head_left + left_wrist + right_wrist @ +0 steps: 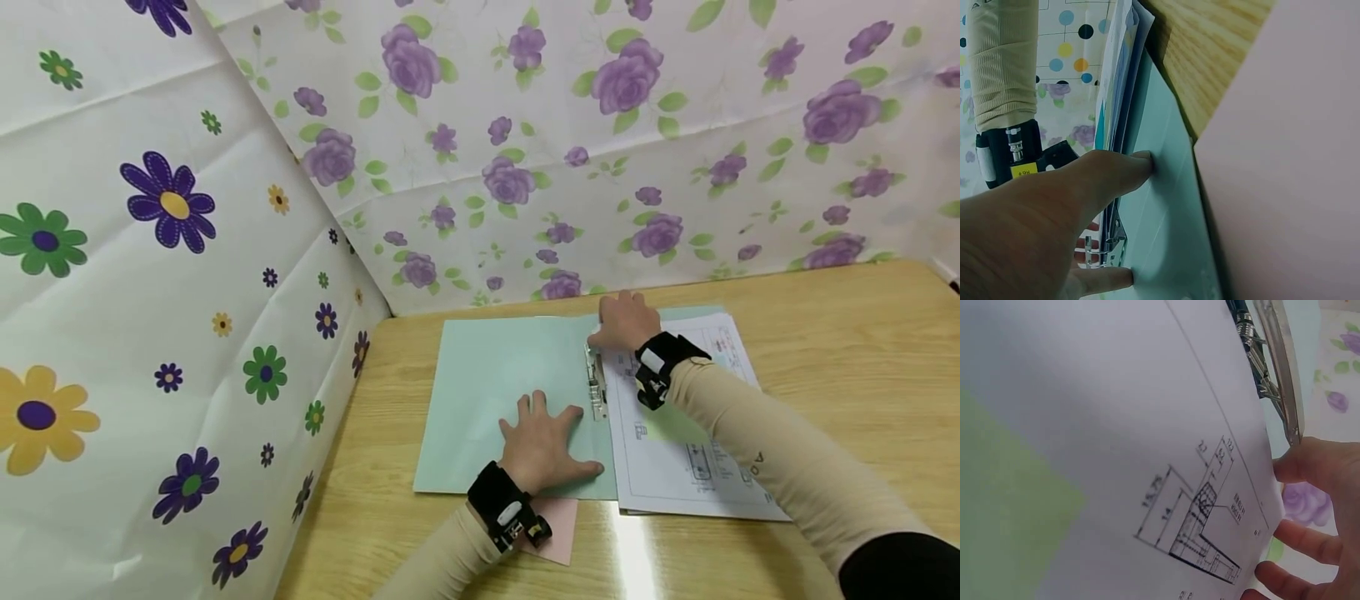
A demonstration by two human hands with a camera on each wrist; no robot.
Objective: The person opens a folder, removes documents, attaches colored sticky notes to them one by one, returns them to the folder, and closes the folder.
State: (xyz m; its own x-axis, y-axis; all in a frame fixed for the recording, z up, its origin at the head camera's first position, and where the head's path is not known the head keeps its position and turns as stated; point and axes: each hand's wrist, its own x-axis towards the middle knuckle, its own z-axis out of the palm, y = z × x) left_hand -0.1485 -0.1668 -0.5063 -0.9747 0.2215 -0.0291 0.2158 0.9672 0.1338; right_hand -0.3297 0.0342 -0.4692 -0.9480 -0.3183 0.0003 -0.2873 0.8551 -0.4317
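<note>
A pale green folder (480, 367) lies spread on the table. A metal lever clip (597, 387) runs along its spine. On its right half is a stack of printed sheets (652, 487) with line drawings. My left hand (542, 450) rests on the left half, fingers spread, thumb towards the spine. My right hand (628, 321) is at the far end of the clip. In the right wrist view its thumb (1310, 459) touches the end of the metal lever (1282, 369), and its fingers touch the sheets' edge with a gap below the thumb. Some fingertips are hidden.
A pink sheet (558, 533) sticks out under my left wrist, near the folder's front edge. The wooden table (847, 358) extends to the right. Flower-patterned sheeting (480, 150) hangs behind it, and more sheeting (187, 308) lines the left side.
</note>
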